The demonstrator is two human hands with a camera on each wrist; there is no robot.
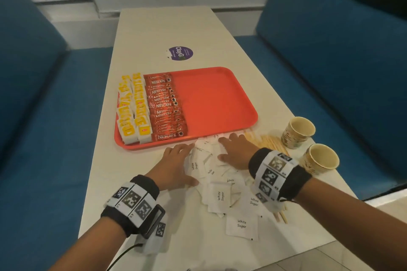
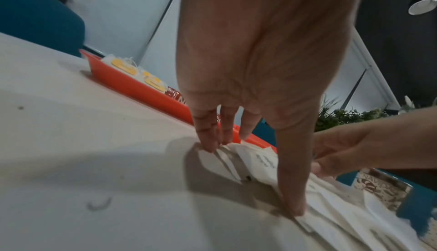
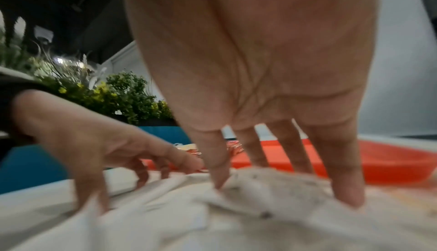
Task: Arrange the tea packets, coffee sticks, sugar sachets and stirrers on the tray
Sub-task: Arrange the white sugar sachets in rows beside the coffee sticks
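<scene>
Both hands flat, fingers straight, pinching nothing: my left hand (image 1: 176, 166) presses the left edge of the sugar sachets (image 1: 220, 196), my right hand (image 1: 236, 152) lies on top of the pile's far end. Sachets heaped loose on the tabletop (image 1: 154, 28) between and behind my grip. Tray (image 1: 220, 99) just beyond my fingertips, tea packets (image 1: 134, 108) and coffee sticks (image 1: 165, 108) rowed at its left end. Stirrers (image 1: 267, 142) and two paper cups (image 1: 299, 132) right of my right hand.

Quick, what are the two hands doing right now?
Left hand: open, fingers touching the sugar sachets.
Right hand: open, fingers pressing on the same pile.
</scene>
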